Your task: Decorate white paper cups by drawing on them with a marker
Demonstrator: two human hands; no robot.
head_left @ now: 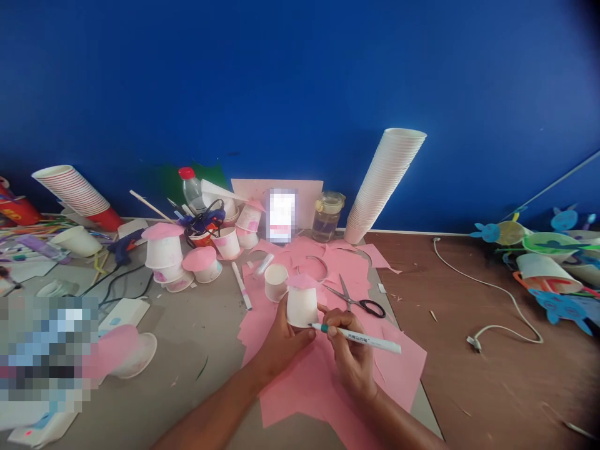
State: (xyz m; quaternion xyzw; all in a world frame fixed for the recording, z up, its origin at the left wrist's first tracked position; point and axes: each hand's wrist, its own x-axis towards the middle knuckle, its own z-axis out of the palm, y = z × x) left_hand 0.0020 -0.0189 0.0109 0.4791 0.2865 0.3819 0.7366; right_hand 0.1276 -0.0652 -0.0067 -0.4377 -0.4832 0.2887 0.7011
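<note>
My left hand (285, 337) is wrapped round a white paper cup (301, 306) held upside down, with a pink paper piece (302, 282) on its top. In my right hand (349, 350) is a white marker (370, 340) with a green tip section, its point touching or very near the cup's lower rim. Pink paper sheets and scraps (300, 400) lie under both hands. Just behind the held cup stands another small white cup (276, 281). Scissors (359, 302) with black handles rest to the right of the cup.
A tall stack of white cups (387, 184) leans at the back beside a glass jar (327, 215). Cups with pink tops (164, 253) stand at left, near a glue gun (124, 245) and a power strip (122, 315). A white cable (497, 284) and blue paper crafts (560, 306) lie right.
</note>
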